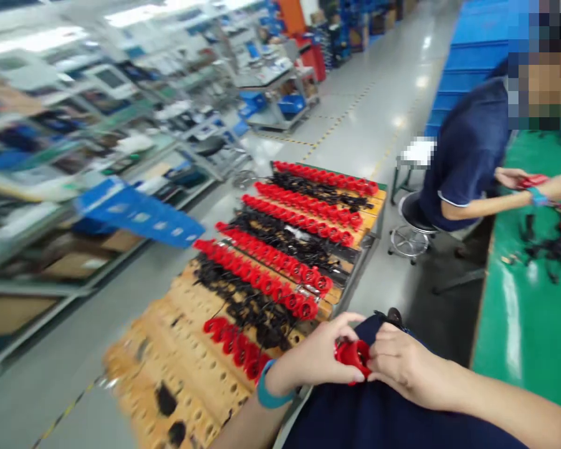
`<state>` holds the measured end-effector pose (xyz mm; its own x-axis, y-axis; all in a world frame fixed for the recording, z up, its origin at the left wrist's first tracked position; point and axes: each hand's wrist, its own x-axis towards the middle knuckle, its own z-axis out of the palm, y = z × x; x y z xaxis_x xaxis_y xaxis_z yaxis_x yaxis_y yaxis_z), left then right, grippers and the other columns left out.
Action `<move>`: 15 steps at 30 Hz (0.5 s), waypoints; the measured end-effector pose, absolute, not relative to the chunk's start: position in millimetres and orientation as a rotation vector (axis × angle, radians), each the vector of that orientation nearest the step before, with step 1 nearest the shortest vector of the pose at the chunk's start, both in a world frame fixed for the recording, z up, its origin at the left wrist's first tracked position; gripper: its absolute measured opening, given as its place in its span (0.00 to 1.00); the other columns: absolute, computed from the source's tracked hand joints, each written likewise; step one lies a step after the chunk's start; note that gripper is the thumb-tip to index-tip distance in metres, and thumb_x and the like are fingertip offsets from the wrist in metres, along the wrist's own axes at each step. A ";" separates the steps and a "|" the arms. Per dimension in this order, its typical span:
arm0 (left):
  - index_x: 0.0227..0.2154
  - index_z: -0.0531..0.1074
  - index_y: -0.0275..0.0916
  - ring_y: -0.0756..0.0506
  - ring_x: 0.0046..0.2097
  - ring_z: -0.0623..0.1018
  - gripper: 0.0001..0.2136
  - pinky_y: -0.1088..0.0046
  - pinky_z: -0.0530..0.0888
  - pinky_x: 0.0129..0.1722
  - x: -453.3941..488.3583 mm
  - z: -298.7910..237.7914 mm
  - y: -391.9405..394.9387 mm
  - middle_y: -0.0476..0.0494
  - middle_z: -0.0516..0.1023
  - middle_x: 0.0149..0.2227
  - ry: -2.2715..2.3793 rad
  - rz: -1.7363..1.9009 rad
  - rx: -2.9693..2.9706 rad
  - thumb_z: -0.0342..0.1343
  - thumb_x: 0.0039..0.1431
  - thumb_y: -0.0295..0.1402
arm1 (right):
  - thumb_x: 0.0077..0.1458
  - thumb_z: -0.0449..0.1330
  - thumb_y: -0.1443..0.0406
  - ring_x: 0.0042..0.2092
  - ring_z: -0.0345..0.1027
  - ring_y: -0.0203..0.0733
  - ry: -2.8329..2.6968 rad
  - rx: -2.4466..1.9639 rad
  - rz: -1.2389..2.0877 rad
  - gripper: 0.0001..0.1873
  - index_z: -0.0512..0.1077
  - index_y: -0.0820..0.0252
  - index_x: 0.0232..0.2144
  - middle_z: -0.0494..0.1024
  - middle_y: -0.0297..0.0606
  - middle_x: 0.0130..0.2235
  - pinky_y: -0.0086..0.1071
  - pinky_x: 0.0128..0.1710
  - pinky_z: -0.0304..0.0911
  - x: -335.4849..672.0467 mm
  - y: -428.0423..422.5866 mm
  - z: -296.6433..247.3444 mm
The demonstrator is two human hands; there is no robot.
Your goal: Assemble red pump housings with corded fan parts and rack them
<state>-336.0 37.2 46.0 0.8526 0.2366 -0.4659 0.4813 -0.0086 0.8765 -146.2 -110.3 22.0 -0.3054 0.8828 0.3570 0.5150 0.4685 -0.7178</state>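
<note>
Over my lap, a red, cup-shaped plastic part (354, 355) is held between both hands. Thumb and fingers of my left hand (325, 354) curve around its left side. My right hand (399, 362) has its fingers bent against the right edge of the same part; its fingertips are partly hidden. To the left is a wooden board (187, 349) with rows of holes, where a short row of similar red parts (236, 349) stands close to my left wrist. Black cables (257, 312) lie bunched beside that row.
Farther along the board are several long rows of red parts (262, 274) with black cables between them. A co-worker (472, 149) sits at a green table (523, 324) on the right, holding something red. A stool (411, 224) and a blue bin (140, 212) are nearby. Blurred shelving fills the left.
</note>
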 end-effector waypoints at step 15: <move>0.54 0.76 0.43 0.36 0.53 0.78 0.22 0.54 0.74 0.58 -520.6 156.8 100.4 0.38 0.79 0.53 1.365 0.932 2.079 0.67 0.58 0.43 | 0.65 0.62 0.55 0.56 0.73 0.54 -1.683 -1.584 0.308 0.16 0.75 0.51 0.52 0.76 0.46 0.56 0.47 0.51 0.76 -123.3 -74.0 -25.7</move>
<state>-520.6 100.4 156.8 0.2704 0.9219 0.2775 0.5939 -0.3866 0.7056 -123.3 -74.0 -25.7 0.0902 0.9241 0.3712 0.7326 0.1910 -0.6534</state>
